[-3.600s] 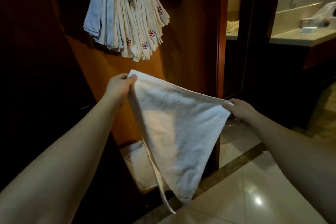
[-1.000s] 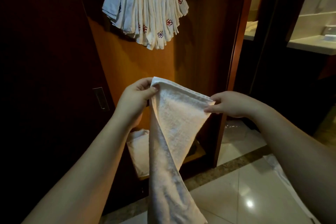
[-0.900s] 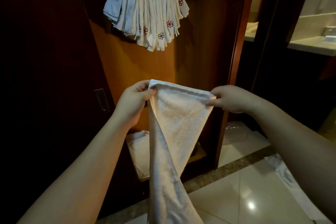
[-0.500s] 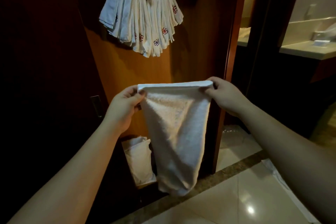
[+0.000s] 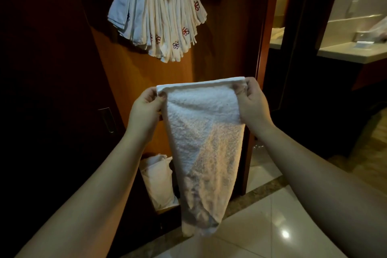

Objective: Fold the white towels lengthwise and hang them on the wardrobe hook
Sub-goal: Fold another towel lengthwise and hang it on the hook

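My left hand [image 5: 144, 111] and right hand [image 5: 254, 103] each pinch a top corner of the folded white towel [image 5: 204, 144], which hangs below the hung towels [image 5: 159, 12]. Risk, as I judge it: lifting it onto the crowded bundle could open the fold or knock others loose

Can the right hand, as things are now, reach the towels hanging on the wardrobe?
Probably yes, but not freely: the right hand grips the white towel; nothing stands between it and the hanging towels.
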A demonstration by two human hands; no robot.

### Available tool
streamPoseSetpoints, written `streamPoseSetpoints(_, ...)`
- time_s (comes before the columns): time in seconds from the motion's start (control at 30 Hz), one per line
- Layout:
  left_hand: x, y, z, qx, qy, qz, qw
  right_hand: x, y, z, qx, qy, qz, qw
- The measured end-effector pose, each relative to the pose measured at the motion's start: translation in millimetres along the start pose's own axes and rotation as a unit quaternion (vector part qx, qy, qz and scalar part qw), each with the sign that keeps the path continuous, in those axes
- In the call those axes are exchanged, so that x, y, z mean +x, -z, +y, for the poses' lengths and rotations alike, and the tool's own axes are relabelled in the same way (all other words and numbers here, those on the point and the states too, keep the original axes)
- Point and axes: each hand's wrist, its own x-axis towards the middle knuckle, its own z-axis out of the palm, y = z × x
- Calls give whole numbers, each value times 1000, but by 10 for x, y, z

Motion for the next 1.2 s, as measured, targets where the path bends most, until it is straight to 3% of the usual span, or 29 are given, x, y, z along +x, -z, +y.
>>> streamPoseSetpoints(0.07,6,6,2,-3,-1,-2,1000,36,29,-35,27,-24,-13,999)
streamPoseSetpoints(0.13,6,11,25,-7,-3,-10,1000,102,75,-24,87,-69,-75,991)
streamPoseSetpoints(0.27,-8,20,50,-21,-7,-52,998,165,235,54,258,-191,-299,899)
streamPoseSetpoints(0.33,-19,32,42,-31,-6,-69,997,182,298,102,277,-203,-335,877)
streamPoseSetpoints(0.5,-40,75,21,-64,-7,-62,996,150,271,144,335,-224,-305,863)
streamPoseSetpoints(0.73,-141,-24,-220,-34,66,46,996,-18,30,328,352,-309,-244,849)
streamPoseSetpoints(0.9,-462,-335,-537,99,111,188,971,-404,-252,305,215,-347,-148,901)
streamPoseSetpoints(0.97,-631,-518,-600,106,114,230,961,-625,-376,215,166,-352,-93,916)
streamPoseSetpoints(1.07,-866,-751,-647,82,122,234,961,-924,-478,105,93,-329,-34,939)
streamPoseSetpoints(1.2,-1075,-882,-654,71,106,175,976,-1138,-485,41,89,-295,-45,950)
